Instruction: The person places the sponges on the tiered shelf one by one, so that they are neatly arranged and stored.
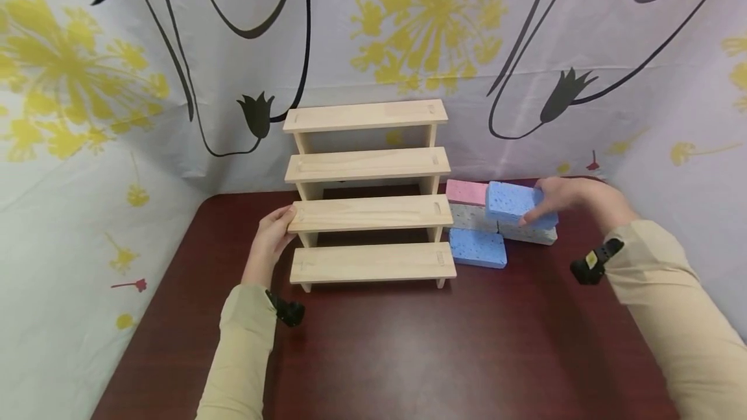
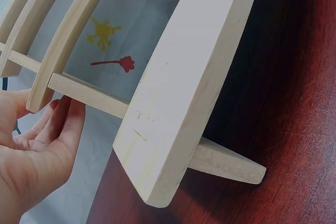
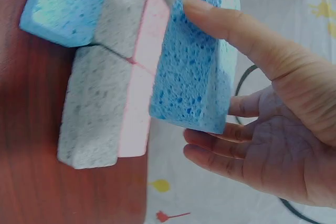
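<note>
A pale wooden stepped shelf [image 1: 371, 213] with several tiers stands on the table. My left hand [image 1: 272, 233] grips the left end of its second tier from the bottom, and in the left wrist view the fingers [image 2: 67, 124] reach under the board. On the right, my right hand [image 1: 563, 198] pinches a blue sponge [image 3: 191, 72] between thumb and fingers. That sponge is held over the grey sponges [image 3: 97, 106] and pink sponges [image 3: 139, 111], partly covering them in the head view. Another blue sponge [image 1: 477, 248] lies at the front of this group.
The dark red-brown table [image 1: 397, 349] extends in front of the shelf. Behind it hangs a pale cloth [image 1: 385, 31] with yellow and grey flower prints. The sponge group lies right beside the shelf's right side.
</note>
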The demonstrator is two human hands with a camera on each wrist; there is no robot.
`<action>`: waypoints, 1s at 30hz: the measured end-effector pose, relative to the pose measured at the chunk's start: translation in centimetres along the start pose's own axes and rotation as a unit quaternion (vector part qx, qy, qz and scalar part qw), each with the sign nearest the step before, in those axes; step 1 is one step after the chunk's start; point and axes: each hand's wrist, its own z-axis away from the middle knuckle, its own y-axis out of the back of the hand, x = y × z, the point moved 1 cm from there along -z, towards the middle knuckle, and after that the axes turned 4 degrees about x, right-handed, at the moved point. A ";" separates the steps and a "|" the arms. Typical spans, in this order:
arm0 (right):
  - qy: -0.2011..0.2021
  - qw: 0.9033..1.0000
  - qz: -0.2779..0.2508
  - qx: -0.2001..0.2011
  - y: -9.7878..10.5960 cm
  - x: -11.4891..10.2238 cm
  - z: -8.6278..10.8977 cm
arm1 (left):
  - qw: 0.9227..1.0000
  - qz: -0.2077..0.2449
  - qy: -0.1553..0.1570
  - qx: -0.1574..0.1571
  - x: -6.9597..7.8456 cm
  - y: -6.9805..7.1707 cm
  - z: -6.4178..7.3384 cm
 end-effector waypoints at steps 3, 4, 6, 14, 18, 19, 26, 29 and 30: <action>0.013 0.999 0.015 0.033 1.0 -0.8 -0.1 | 1.000 0.001 -0.005 0.000 -0.1 0.0 0.1; 0.018 0.999 0.017 0.044 1.3 -1.0 -0.2 | 1.000 0.000 -0.007 0.000 -0.1 0.0 0.1; 0.025 0.998 0.020 0.060 1.9 -1.6 -0.3 | 1.000 -0.003 -0.006 0.005 -0.2 0.0 0.1; 0.064 0.994 -0.024 0.087 3.7 -4.6 -0.3 | 1.000 0.010 -0.003 0.009 -0.5 0.3 0.0; 0.075 0.993 -0.038 0.085 4.5 -6.3 -0.4 | 1.000 0.010 -0.003 0.009 -0.6 0.4 0.0; 0.080 0.992 -0.041 0.087 4.8 -6.7 -0.5 | 1.000 0.011 -0.004 0.010 -0.6 0.4 0.0; 0.122 0.981 -0.057 0.140 6.1 -9.7 -1.3 | 1.000 0.019 -0.013 0.010 -0.6 0.2 -0.1; 0.141 0.972 -0.065 0.174 6.4 -10.8 -1.8 | 1.000 0.014 -0.018 0.009 -0.5 0.0 -0.1; 0.146 0.969 -0.069 0.184 6.5 -11.2 -2.0 | 1.000 0.013 -0.020 0.008 -0.5 -0.1 -0.1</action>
